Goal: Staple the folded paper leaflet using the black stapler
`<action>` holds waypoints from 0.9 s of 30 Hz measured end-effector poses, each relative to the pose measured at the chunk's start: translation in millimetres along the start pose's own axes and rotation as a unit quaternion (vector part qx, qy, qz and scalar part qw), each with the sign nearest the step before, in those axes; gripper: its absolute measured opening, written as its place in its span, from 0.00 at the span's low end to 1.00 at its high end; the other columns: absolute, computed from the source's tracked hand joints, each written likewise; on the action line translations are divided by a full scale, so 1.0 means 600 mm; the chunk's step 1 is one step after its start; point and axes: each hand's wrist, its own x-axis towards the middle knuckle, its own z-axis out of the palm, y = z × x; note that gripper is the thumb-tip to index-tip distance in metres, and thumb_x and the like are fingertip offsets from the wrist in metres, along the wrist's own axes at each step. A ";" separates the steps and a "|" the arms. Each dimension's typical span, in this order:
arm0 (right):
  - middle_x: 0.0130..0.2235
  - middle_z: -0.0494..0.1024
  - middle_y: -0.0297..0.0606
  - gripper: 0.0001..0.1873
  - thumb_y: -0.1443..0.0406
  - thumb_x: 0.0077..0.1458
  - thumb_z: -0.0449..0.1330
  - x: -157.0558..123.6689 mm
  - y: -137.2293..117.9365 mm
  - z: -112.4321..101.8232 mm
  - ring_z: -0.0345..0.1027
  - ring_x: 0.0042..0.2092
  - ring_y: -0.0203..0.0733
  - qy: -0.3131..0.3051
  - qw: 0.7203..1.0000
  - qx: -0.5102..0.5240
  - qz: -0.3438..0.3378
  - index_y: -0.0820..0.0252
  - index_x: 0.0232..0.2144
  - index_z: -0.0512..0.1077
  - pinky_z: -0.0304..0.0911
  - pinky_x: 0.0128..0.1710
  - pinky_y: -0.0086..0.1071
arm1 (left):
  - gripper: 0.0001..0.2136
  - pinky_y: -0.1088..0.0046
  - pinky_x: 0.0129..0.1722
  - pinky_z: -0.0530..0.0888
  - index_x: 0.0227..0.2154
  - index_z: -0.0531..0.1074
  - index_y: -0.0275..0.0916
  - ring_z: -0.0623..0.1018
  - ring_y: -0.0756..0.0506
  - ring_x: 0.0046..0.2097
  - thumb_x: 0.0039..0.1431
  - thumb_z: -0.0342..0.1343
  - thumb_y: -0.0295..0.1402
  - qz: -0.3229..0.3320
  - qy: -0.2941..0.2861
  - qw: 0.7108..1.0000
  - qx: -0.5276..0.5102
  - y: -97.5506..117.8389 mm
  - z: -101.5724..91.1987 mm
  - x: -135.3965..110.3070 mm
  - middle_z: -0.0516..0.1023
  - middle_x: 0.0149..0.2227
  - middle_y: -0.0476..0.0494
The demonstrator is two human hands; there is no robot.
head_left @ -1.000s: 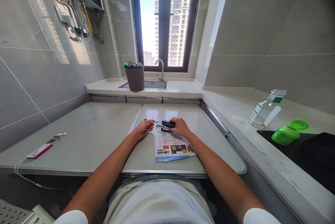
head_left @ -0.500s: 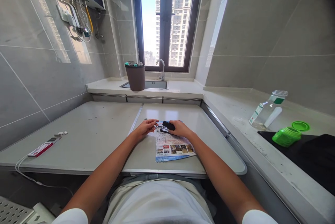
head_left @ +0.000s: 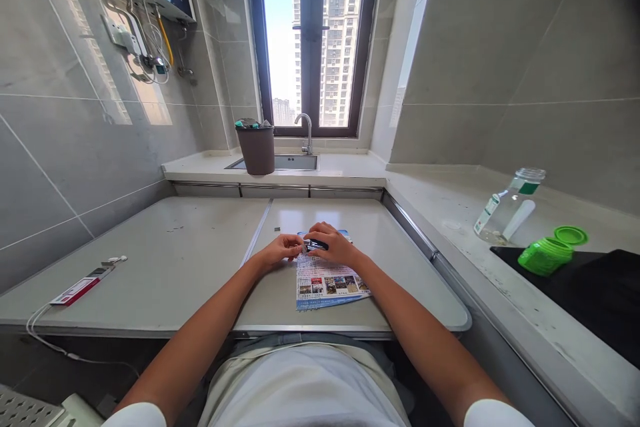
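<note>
A small black stapler (head_left: 316,244) sits over the printed paper sheets (head_left: 325,295), partly covered by fingers. My right hand (head_left: 333,244) is closed over it from above and from the right, fingers curled across its top. At the stapler's left end, the thumb and fingers of my left hand (head_left: 283,249) are pinched together on its tip. Whether a smaller piece is also between those fingertips is hidden. The sheets lie in a stack with colour photos and a blue lower edge, slightly fanned at the lower right.
A small dark piece (head_left: 277,229) lies just beyond my left hand. On the table's left is a red-and-white box (head_left: 76,291) with a white cable. A brown bin (head_left: 256,150) stands by the sink (head_left: 295,162). A clear jar (head_left: 510,207) and a green container (head_left: 546,255) occupy the right counter.
The stapler's top part, raised before, is now lowered under my right hand, whose fingers have spread over it. My left fingertips have come down to the stapler's left end.
</note>
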 end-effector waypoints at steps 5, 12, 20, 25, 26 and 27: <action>0.42 0.77 0.40 0.13 0.61 0.65 0.64 0.001 -0.008 0.003 0.68 0.45 0.44 -0.044 0.995 0.080 -0.033 0.54 0.50 0.78 0.66 0.50 0.39 | 0.20 0.76 0.27 0.64 0.35 0.81 0.34 0.68 0.52 0.28 0.51 0.70 0.48 0.016 -0.051 0.998 0.028 0.001 0.003 -0.003 0.75 0.30 0.45; 0.41 0.77 0.40 0.10 0.61 0.63 0.66 0.004 -0.020 0.011 0.69 0.45 0.43 -0.041 0.992 0.111 -0.035 0.55 0.46 0.78 0.68 0.47 0.37 | 0.20 0.76 0.26 0.65 0.33 0.79 0.34 0.68 0.52 0.27 0.50 0.71 0.49 0.032 -0.049 0.998 0.038 -0.001 0.005 -0.003 0.72 0.28 0.47; 0.34 0.75 0.37 0.06 0.66 0.60 0.64 -0.001 0.010 0.003 0.68 0.39 0.43 0.109 0.987 0.095 0.071 0.57 0.30 0.73 0.64 0.42 0.36 | 0.23 0.72 0.32 0.74 0.39 0.76 0.37 0.76 0.46 0.34 0.60 0.59 0.55 0.092 0.234 0.966 0.067 0.000 -0.033 0.008 0.77 0.33 0.41; 0.31 0.73 0.34 0.06 0.72 0.52 0.60 -0.025 0.072 -0.010 0.65 0.33 0.39 0.184 0.956 -0.007 0.226 0.57 0.27 0.73 0.60 0.36 0.32 | 0.09 0.58 0.55 0.74 0.37 0.79 0.40 0.76 0.39 0.50 0.61 0.59 0.39 0.099 0.320 0.873 0.354 -0.030 -0.065 0.014 0.79 0.45 0.39; 0.30 0.72 0.34 0.06 0.72 0.50 0.59 -0.032 0.085 -0.013 0.65 0.32 0.39 0.190 0.946 -0.031 0.261 0.58 0.26 0.73 0.59 0.36 0.31 | 0.09 0.56 0.59 0.71 0.40 0.79 0.40 0.75 0.38 0.54 0.61 0.58 0.36 0.092 0.310 0.854 0.407 -0.038 -0.067 0.016 0.78 0.50 0.38; 0.29 0.72 0.34 0.07 0.73 0.48 0.59 -0.038 0.096 -0.017 0.65 0.32 0.39 0.187 0.936 -0.055 0.294 0.58 0.25 0.73 0.58 0.36 0.30 | 0.11 0.54 0.62 0.69 0.44 0.79 0.40 0.73 0.37 0.58 0.62 0.57 0.35 0.079 0.302 0.836 0.452 -0.046 -0.068 0.018 0.77 0.55 0.37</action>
